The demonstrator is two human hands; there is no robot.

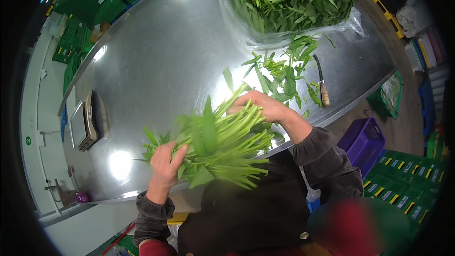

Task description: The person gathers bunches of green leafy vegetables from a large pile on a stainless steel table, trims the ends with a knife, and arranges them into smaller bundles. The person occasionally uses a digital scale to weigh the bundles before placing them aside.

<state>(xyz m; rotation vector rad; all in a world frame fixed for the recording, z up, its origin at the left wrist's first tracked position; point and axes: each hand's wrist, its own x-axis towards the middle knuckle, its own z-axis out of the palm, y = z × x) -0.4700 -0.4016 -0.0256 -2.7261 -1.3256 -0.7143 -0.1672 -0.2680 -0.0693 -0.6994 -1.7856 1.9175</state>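
Observation:
A loose bunch of water spinach [227, 147], with long pale stems and narrow green leaves, is held above the table's near edge, in front of my dark apron. My left hand [166, 163] is closed round its leafy end, thumb on top. At the stem end, my right hand [263, 106] grips some of the stems; part of its fingers is hidden behind them. Beyond the right hand, loose leaves and stem pieces [289, 73] lie scattered on the metal. Beside them rests a curved knife [324, 95] with a wooden handle.
On the steel table [147, 47], a large heap of leafy greens [289, 0] sits on clear plastic at the far right. A scale [83, 121] stands at the left edge. A purple crate [362, 142] and green crates [403, 175] are on the right, below the table.

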